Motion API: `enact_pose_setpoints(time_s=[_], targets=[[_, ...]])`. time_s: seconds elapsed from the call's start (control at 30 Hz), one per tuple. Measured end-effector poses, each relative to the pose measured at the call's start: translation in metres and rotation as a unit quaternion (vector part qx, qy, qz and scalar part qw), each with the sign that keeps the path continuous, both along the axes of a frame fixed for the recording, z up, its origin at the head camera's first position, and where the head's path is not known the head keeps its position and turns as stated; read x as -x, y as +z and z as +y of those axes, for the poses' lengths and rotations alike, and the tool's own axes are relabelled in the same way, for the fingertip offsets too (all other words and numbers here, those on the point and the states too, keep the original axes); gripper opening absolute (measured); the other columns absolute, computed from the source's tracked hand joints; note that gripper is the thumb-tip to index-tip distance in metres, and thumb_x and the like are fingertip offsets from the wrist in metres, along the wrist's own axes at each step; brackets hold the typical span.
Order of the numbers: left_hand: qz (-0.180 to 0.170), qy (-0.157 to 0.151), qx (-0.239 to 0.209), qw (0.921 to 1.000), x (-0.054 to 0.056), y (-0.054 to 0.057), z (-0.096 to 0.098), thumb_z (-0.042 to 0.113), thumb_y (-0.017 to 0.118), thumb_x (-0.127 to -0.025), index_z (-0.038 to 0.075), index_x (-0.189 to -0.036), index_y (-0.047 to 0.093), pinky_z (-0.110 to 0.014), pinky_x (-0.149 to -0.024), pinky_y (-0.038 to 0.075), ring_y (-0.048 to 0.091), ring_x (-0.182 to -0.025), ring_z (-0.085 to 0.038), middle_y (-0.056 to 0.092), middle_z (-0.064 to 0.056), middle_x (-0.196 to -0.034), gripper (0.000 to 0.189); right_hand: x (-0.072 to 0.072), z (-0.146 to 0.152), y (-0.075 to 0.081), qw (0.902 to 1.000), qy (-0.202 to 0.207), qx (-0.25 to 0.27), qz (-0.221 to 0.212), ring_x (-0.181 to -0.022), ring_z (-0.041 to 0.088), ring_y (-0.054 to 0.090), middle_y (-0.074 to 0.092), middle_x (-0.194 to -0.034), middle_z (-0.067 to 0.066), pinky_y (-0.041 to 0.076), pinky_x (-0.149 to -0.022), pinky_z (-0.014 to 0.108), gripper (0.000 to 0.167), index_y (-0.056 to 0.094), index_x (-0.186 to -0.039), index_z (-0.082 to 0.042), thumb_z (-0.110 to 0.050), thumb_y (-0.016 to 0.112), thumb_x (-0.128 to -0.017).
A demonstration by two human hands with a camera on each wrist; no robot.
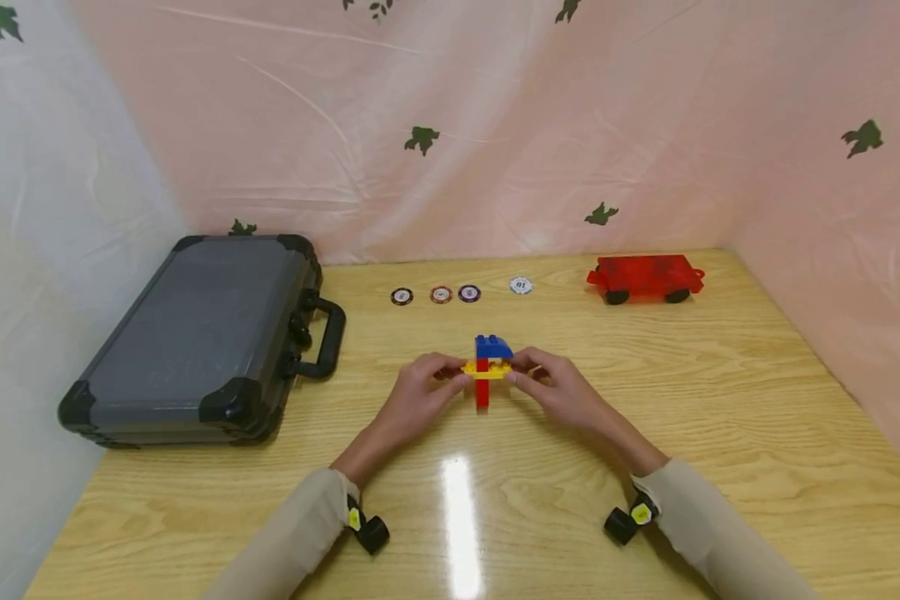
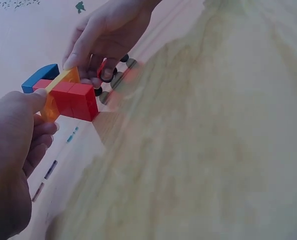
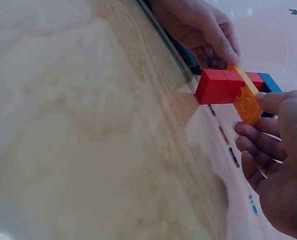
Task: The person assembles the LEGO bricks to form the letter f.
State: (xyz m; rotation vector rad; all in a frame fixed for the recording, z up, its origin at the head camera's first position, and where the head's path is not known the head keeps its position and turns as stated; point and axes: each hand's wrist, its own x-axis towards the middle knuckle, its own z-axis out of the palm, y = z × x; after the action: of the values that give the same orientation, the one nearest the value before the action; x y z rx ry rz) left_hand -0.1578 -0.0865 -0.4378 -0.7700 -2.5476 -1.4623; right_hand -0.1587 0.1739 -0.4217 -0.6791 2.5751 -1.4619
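Observation:
Between both hands, near the middle of the table (image 1: 555, 500), is a small build of toy building bricks. It has a column of red bricks (image 1: 482, 395), a flat yellow plate (image 1: 486, 374) crossing it, and a blue curved brick (image 1: 492, 346) on top. The column is upright, its foot appearing to meet the table. My left hand (image 1: 420, 398) pinches the yellow plate's left end between thumb and fingers. At the opposite end, my right hand (image 1: 561, 390) pinches the same plate. Both wrist views show the thumbs on the plate (image 2: 50, 106) and the red bricks (image 3: 217, 87) jutting out below.
A grey hard case (image 1: 187, 325) with black corners and a handle (image 1: 333, 340) lies at the left. Several poker chips (image 1: 441, 294) lie in a row behind the build. A red toy wagon (image 1: 648, 277) with black wheels stands at the back right, before a pink cloth (image 1: 495, 192).

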Motion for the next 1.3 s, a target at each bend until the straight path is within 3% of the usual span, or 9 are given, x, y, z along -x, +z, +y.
enact_pose_setpoints(time_s=[0.23, 0.57, 0.83, 1.3], targets=[[-0.007, 0.027, 0.004, 0.9996, 0.008, -0.001, 0.003, 0.022, 0.07, -0.101, 0.002, -0.12, 0.073, -0.037, -0.088, 0.053, 0.063, -0.1, -0.019, 0.071, -0.007, -0.112, 0.028, 0.01, -0.004, -0.001, 0.9999, -0.01, -0.005, 0.006, -0.096, 0.022, 0.062, 0.07, -0.113, 0.008, 0.052, -0.089, 0.037, 0.024, 0.066, -0.124, 0.0, -0.016, 0.061, -0.106], [-0.022, 0.05, -0.019, 0.9983, 0.018, -0.003, 0.007, 0.021, 0.071, -0.101, 0.004, -0.108, 0.074, -0.038, -0.086, 0.053, 0.064, -0.091, -0.017, 0.073, -0.004, -0.1, 0.019, 0.021, -0.009, 0.0, 0.9989, -0.029, -0.033, -0.017, -0.093, 0.024, 0.058, 0.07, -0.108, 0.006, 0.05, -0.085, 0.037, 0.026, 0.069, -0.123, -0.003, -0.022, 0.059, -0.108], [-0.06, 0.073, -0.018, 0.9954, 0.02, -0.005, 0.01, 0.025, 0.067, -0.103, 0.007, -0.103, 0.075, -0.034, -0.075, 0.049, 0.059, -0.082, -0.016, 0.07, 0.0, -0.093, 0.019, 0.027, -0.012, -0.003, 0.9985, -0.029, -0.043, -0.017, -0.09, 0.023, 0.057, 0.069, -0.101, 0.005, 0.048, -0.082, 0.035, 0.024, 0.072, -0.115, -0.003, -0.021, 0.058, -0.108], [-0.085, 0.073, -0.016, 0.9936, 0.022, -0.005, 0.012, 0.022, 0.066, -0.104, 0.006, -0.102, 0.073, -0.032, -0.072, 0.047, 0.057, -0.079, -0.016, 0.068, -0.002, -0.09, 0.017, 0.03, -0.013, -0.003, 0.9979, -0.024, -0.061, 0.0, -0.089, 0.023, 0.057, 0.07, -0.1, 0.006, 0.049, -0.084, 0.039, 0.021, 0.073, -0.113, 0.0, -0.017, 0.06, -0.107]])
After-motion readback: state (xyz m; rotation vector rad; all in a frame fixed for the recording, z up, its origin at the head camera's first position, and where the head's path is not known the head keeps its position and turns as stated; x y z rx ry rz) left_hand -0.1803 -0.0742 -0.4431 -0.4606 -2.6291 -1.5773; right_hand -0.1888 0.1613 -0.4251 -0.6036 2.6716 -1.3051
